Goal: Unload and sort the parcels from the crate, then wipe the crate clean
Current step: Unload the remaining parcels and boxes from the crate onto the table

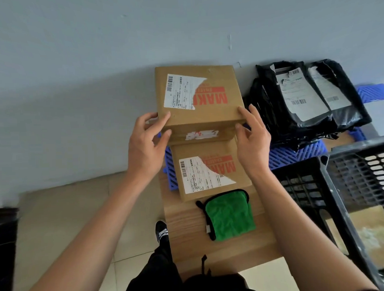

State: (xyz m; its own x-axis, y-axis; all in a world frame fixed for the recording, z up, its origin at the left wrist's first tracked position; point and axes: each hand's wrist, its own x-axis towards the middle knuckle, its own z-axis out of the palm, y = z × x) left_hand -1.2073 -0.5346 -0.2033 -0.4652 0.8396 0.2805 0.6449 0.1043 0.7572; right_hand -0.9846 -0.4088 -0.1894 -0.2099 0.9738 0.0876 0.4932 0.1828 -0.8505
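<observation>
**Op:** Left hand (146, 139) grips the left edge of the top box (198, 95); thumb on its top face, fingers curled round the side. Right hand (250, 139) does the same on the right edge, so I hold the box between both.

**Spotter:** Where is it against the rest?

**Op:** Head view: it sits above a second box (211, 170), which lies on the blue pallet (296, 154). Black bags (305, 100) are piled at two o'clock. Crate (351, 183) is at four o'clock, cloth (229, 216) at six on the board (189, 232).

**Spotter:** Touching the lower box?

**Op:** Can't tell; the near edge hides the gap.

**Spotter:** How would you set it?

**Op:** I'd judge: keep it level, line the edges with the lower box, lower squarely, then slide both hands out sideways so the stack doesn't shift. Boxes stay apart from bags.
</observation>
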